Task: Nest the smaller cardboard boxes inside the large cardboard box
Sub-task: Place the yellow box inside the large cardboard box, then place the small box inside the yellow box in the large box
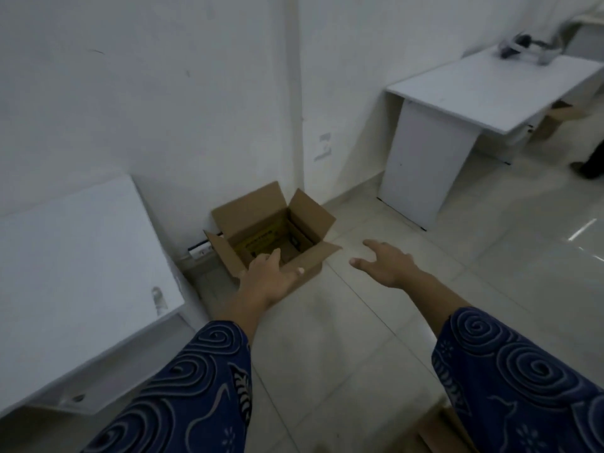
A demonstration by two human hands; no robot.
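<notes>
You are reaching both arms toward open cardboard box (271, 230) sitting on floor tiles (359, 322) against far wall. Left hand (273, 276) hovering at near flap, fingers spread, grasping nothing. Right hand (387, 263) hanging right of box, fingers loose, empty. Likely step: taking hold of box; next move calling for gripping opposite sides.

left hand (268, 276) covers the near flap and front corner of the open cardboard box (248, 214), contact unclear; yellow print (261, 241) inside the box too blurred to read; brown cardboard (438, 431) at bottom edge cut off by the frame and partly behind the right sleeve (523, 380); second cardboard box (555, 120) half hidden under the far desk (490, 89); grey object (519, 45) on that desk too blurred to identify; dark shape (590, 165) at right edge cut off
</notes>
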